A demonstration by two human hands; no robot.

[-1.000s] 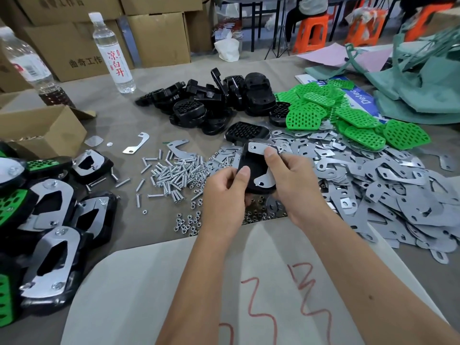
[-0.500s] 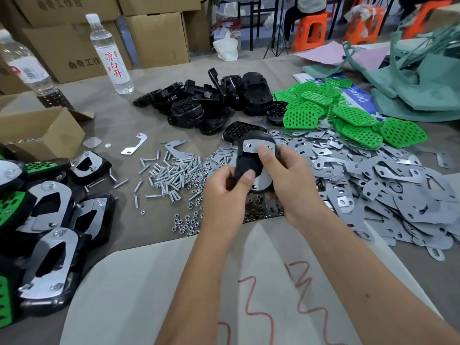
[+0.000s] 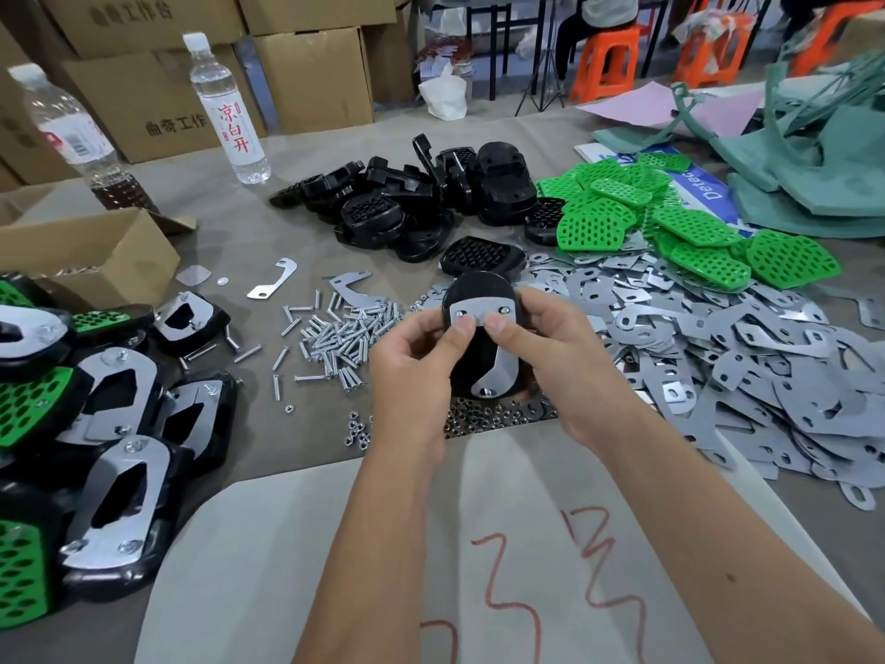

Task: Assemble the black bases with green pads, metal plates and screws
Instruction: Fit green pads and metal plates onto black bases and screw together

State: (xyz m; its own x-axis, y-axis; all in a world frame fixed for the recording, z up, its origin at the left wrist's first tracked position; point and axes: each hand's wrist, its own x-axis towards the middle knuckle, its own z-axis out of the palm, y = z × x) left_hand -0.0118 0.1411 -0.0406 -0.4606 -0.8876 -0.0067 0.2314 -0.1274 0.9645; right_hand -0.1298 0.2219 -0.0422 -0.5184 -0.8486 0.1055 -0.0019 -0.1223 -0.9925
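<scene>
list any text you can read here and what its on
"凉白开": red characters on the label of the clear water bottle.
"曲奇工作": printed on the cardboard box behind that bottle.
"Detec": cut off, on the blue and white sheet under the green pads.
Second bottle: label too blurred to read.

Cardboard boxes [image 3: 306, 64] stacked behind the table [image 3: 335, 136]; orange stools [image 3: 606, 59] beyond.

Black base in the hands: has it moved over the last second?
Yes. The black base has tipped more upright and risen slightly toward the lone base lying behind it.
</scene>
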